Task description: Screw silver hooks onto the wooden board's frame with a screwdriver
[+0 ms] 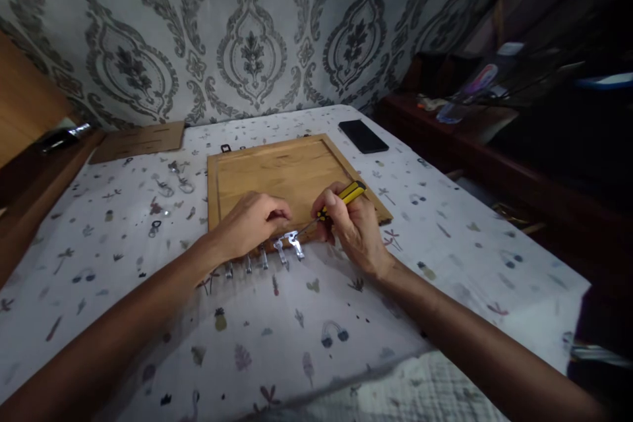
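Observation:
A wooden board lies flat on a table covered with a patterned white cloth. Along its near edge hang several small metal hooks. My right hand is closed round a yellow-and-black screwdriver, its metal tip pointing left and down at one of the hooks. My left hand rests on the board's near edge with fingers curled and pinched beside that hook; what the fingertips press on is hidden.
A black phone lies past the board on the right. Loose metal fittings are scattered left of the board. A flat brown panel sits at the back left. Dark wooden furniture with clutter stands to the right.

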`<state>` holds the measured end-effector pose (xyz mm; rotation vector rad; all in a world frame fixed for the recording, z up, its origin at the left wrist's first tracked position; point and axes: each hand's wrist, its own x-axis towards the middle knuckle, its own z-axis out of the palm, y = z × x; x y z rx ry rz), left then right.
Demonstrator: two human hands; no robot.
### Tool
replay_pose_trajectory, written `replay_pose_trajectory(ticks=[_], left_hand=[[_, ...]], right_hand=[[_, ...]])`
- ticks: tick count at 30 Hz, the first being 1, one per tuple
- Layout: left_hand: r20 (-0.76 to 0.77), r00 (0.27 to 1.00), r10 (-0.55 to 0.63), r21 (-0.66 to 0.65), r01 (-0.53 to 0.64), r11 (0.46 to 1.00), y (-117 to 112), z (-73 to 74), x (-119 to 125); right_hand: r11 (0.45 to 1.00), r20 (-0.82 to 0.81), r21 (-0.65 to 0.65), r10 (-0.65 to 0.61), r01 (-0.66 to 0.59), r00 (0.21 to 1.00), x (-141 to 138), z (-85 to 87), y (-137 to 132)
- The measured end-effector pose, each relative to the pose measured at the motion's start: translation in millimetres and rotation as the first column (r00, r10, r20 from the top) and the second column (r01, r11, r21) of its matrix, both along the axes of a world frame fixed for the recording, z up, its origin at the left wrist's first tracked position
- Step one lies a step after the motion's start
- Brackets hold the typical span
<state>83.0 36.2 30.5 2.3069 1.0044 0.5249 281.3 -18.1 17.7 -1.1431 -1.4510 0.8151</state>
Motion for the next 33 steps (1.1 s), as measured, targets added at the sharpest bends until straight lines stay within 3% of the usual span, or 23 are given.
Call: replay_pose_trajectory(ticks=[11,16,21,33], left_hand=[[-0.128,0.991,-0.027,-0.065,0.019,0.998,-5.0,-1.4,2.8],[-0.102,0.994,-0.044,-0.046,0.039,0.998,-4.6,-4.8,2.2],[-0.064,0.993,-0.103,0.059,0.106,0.993,-3.6,-9.9,2.8],[0.005,0.989,-0.148,0.015,0.148,0.989,-3.1,-14.7,4.5]], right_hand=[[1.0,0.045,0.019,-0.011,0.01,0.999,-1.1,3.0,-3.6],[1.0,0.051,0.002,-0.02,0.02,0.999,-1.0,3.8,-4.3],[1.0,0.069,0.021,-0.015,0.014,0.997,0.0,3.7,-3.6],[1.0,0.066,0.018,-0.001,-0.001,0.998,0.1,2.5,-2.9]])
